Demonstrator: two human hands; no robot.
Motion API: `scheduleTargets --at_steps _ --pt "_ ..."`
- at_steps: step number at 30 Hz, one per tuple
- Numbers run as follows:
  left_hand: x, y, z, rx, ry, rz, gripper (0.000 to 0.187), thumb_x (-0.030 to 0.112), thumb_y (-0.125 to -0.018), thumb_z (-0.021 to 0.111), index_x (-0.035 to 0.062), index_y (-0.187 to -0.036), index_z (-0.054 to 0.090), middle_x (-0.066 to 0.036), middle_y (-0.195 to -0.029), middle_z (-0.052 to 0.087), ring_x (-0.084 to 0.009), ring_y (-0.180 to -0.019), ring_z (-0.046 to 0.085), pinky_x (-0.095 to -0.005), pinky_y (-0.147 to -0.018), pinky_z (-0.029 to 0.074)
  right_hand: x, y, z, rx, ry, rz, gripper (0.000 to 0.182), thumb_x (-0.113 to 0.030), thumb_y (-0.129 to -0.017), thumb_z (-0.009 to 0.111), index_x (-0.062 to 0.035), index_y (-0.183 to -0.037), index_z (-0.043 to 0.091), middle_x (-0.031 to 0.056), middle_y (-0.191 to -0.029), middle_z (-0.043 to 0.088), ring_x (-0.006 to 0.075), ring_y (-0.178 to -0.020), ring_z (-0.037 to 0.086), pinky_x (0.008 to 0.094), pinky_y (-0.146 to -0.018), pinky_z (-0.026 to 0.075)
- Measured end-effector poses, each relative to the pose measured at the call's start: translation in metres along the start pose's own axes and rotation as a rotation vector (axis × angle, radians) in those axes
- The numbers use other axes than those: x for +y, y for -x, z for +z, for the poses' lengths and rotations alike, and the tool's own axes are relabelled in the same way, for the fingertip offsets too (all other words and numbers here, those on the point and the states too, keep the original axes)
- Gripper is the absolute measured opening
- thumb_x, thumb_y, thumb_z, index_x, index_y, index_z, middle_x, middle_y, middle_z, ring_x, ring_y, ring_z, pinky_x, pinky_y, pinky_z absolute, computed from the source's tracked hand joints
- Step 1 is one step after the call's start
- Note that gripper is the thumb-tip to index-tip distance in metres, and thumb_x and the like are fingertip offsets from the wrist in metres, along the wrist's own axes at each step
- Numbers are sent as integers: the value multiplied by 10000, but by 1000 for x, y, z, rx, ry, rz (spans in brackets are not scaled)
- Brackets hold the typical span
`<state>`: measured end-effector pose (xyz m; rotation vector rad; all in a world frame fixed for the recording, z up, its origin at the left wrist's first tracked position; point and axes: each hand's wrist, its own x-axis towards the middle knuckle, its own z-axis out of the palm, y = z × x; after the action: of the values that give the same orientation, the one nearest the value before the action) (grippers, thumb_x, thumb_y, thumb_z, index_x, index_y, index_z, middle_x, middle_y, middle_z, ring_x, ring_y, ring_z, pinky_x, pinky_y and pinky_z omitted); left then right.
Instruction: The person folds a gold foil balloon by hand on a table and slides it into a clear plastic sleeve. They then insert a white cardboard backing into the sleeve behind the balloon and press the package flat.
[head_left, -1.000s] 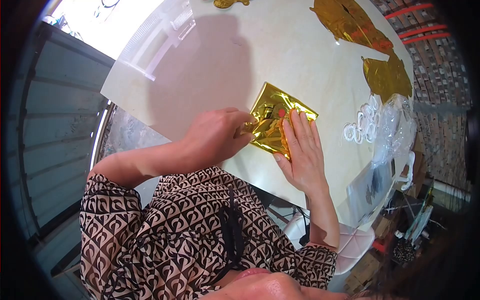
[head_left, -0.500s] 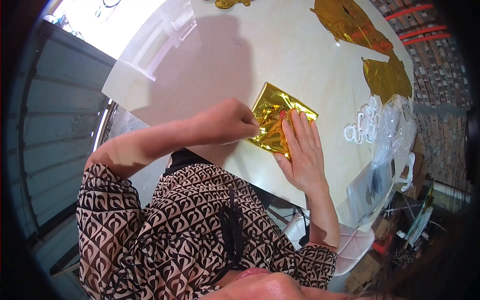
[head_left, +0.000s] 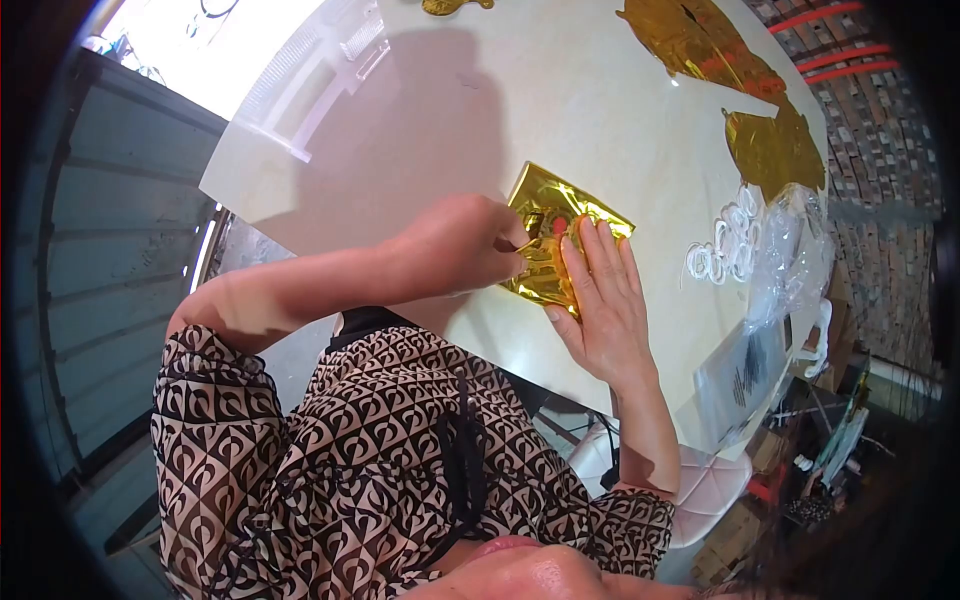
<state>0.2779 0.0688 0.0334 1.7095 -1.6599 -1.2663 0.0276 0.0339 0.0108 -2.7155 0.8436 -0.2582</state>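
A shiny gold foil piece (head_left: pixel 570 190), folded into a flat squarish packet with a red patch near its middle, lies on the pale table in front of me. My left hand (head_left: pixel 465 245) is closed in a pinch on the foil's left edge, its fingertips partly turned from view. Flat across the right side of the foil rests my right hand (head_left: pixel 608 310), palm down, fingers straight and thumb at the near edge. Wrinkles and bright reflections run through the foil between both hands.
Flat, unfolded gold foil pieces (head_left: pixel 700 50) lie at the far right, one more (head_left: pixel 775 150) beside them. Coils of white ribbon (head_left: pixel 722 245), a clear plastic bag (head_left: pixel 790 250) and a printed clear packet (head_left: pixel 742 380) are along the right table edge.
My left hand has shifted slightly, and the foil near its fingertips has changed its folds. My right hand stays flat in nearly the same spot.
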Motion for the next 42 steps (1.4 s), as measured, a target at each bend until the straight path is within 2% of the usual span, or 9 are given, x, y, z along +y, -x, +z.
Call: scheduleTargets --at_steps 3,9,12,14,24,27,29,33,42 --pt "-3 -2 -1 -48 107 -37 237 165 -809 732 -25 -939 671 -185 -817 714 -347 -819 711 -398 -746 554 1 0 1 -5 2 3 683 -360 -944 623 -44 -1517 430 201 -1611 333 387 -1506 285 528 -1233 197" --pt "-3 13 15 120 61 18 293 83 -831 671 -9 -1100 599 -154 -819 701 -354 -773 697 -433 -690 535 0 1 1 -5 -8 10 689 -351 -939 633 -47 -1520 423 196 -1618 322 385 -1508 281 528 -1234 193" --pt "-17 20 28 326 -142 172 300 63 -819 685 11 -1106 614 -142 -983 692 -313 -843 689 -423 -692 522 -1 1 0 -11 -14 18 695 -348 -936 639 -48 -1523 419 195 -1619 321 383 -1509 280 526 -1235 193" --pt "-28 22 31 519 -498 578 345 105 -802 686 36 -1135 631 -129 -1158 640 -280 -979 651 -400 -778 512 -1 1 0 -18 -17 23 698 -347 -934 641 -48 -1524 418 195 -1619 321 382 -1509 279 525 -1236 193" --pt "-40 23 19 507 -709 704 423 167 -812 614 28 -1211 648 -137 -1308 593 -287 -1157 601 -427 -1003 461 2 2 3 -10 -8 18 695 -332 -930 643 -48 -1523 417 200 -1618 319 385 -1511 274 522 -1238 188" --pt "-36 27 18 388 -710 863 484 153 -839 606 2 -1299 607 -169 -1439 532 -318 -1331 522 -470 -1140 383 2 2 3 -5 -13 11 689 -329 -930 643 -48 -1520 424 202 -1613 328 390 -1505 284 525 -1236 193" --pt "-25 25 22 179 -799 934 606 233 -869 646 -30 -1400 523 -186 -1552 423 -322 -1471 365 -486 -1237 247 2 2 4 -8 -13 9 687 -328 -929 643 -49 -1518 427 202 -1610 332 392 -1503 289 527 -1235 195" --pt "-33 28 40 -25 -530 800 910 421 -807 738 -57 -1498 389 -193 -1627 295 -328 -1537 217 -489 -1260 149 1 1 4 9 8 2 691 -335 -930 643 -43 -1518 427 202 -1609 333 392 -1502 292 528 -1235 195" --pt "-32 35 39 -57 -446 670 941 463 -809 729 -72 -1498 377 -251 -1612 286 -353 -1533 220 -489 -1259 147 -2 1 -1 -39 7 7 701 -377 -958 598 -29 -1533 397 203 -1625 303 380 -1518 259 524 -1239 173"
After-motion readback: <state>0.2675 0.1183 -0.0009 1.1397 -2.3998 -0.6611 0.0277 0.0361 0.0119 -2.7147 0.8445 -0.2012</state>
